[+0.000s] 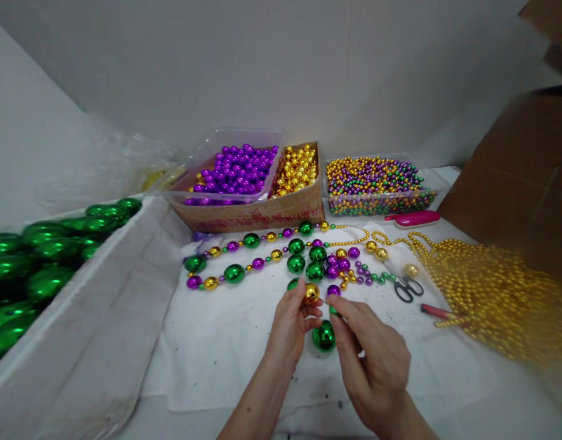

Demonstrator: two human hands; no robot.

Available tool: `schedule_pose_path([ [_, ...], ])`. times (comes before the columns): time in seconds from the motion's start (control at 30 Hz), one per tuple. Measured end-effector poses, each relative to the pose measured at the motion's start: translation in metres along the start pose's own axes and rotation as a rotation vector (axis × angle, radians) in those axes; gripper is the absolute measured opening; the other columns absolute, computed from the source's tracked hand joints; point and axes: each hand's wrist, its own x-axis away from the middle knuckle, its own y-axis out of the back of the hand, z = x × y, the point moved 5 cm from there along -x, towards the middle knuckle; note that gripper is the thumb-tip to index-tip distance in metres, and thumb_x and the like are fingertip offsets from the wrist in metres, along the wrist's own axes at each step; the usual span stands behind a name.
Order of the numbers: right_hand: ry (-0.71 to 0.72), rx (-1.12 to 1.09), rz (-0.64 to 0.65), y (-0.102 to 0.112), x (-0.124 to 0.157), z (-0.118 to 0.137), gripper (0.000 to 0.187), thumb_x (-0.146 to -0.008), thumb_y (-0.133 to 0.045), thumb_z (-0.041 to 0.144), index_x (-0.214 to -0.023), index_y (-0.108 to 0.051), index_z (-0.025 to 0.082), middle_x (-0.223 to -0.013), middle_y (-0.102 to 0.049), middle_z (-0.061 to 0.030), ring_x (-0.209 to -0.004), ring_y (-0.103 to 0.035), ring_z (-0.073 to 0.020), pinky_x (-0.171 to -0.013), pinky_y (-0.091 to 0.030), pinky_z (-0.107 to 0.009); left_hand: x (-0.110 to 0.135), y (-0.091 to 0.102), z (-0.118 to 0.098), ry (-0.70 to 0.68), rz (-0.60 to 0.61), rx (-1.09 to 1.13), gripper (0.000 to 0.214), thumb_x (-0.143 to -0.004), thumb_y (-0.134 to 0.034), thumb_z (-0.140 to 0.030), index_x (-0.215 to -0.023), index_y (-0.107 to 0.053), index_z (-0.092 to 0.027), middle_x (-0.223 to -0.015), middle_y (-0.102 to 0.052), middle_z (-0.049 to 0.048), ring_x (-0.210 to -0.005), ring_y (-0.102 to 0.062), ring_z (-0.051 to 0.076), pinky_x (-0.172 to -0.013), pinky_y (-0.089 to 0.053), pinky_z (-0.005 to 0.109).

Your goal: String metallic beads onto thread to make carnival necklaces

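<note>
Right hand (372, 360) pinches a small green bead (333, 310), left hand (292, 324) grips a gold bead (311, 293), both just above the large green ball (324, 336). This is probably mid-threading, which calls for steady hole alignment, though no string shows.

A plain, matt, off-white wall (281, 61) fills the view from ten to two o'clock and meets a second pale wall (24, 122) at nine o'clock along a slanting corner line. The light is soft and even, and shadows are faint. A flat white tabletop (184, 428) spans the lower half, with a creased white cloth (226, 342) spread at its centre and marked by small dark smudges towards six o'clock. Tall brown cardboard panels (514, 171) stand at three o'clock. Crumpled clear plastic sheeting (120, 159) lies against the wall at ten o'clock.
</note>
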Motion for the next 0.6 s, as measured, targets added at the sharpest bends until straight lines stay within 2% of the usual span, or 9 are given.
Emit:
schedule_pose_path([
  [0.2,0.008,0.005,0.018,-0.006,0.001,0.005,0.042,-0.084,-0.051,0.002,-0.123,-0.053,0.016,-0.103,-0.066,-0.0101,-0.088,-0.064,-0.0169,-0.067,-0.053,-0.025,0.007,0.007,-0.002,-0.026,-0.053,-0.003,0.042,-0.069,-0.068,-0.053,-0.082,-0.055,-0.015,-0.066,-0.061,-0.0004,-0.052,-0.054,0.010,-0.038,-0.041,0.018],
  [0.37,-0.005,-0.048,0.064,-0.025,0.006,-0.005,0.043,-0.086,-0.048,0.002,-0.125,-0.052,0.018,-0.105,-0.064,-0.0109,-0.093,-0.062,-0.0186,-0.072,-0.053,-0.029,0.013,0.006,-0.004,-0.045,-0.063,0.077,0.038,-0.069,-0.071,-0.047,-0.082,-0.055,-0.015,-0.066,-0.060,-0.0014,-0.050,-0.054,0.009,-0.039,-0.040,0.017],
  [0.47,-0.128,-0.101,0.039,-0.035,0.012,-0.021,0.035,-0.087,-0.048,0.006,-0.117,-0.059,0.020,-0.102,-0.061,-0.0091,-0.092,-0.060,-0.0183,-0.073,-0.052,-0.029,0.018,0.002,-0.003,-0.028,-0.019,0.200,0.033,-0.071,-0.072,-0.038,-0.088,-0.056,-0.015,-0.078,-0.063,0.0002,-0.058,-0.057,0.009,-0.046,-0.046,0.018],
  [0.6,-0.290,-0.133,0.002,-0.036,0.020,-0.035,0.026,-0.088,-0.050,0.010,-0.108,-0.064,0.020,-0.093,-0.055,-0.0070,-0.084,-0.058,-0.0166,-0.064,-0.050,-0.026,0.028,-0.004,-0.005,-0.028,-0.009,0.271,0.028,-0.075,-0.069,-0.033,-0.091,-0.057,-0.015,-0.089,-0.064,0.0044,-0.071,-0.060,0.012,-0.058,-0.051,0.022],
])
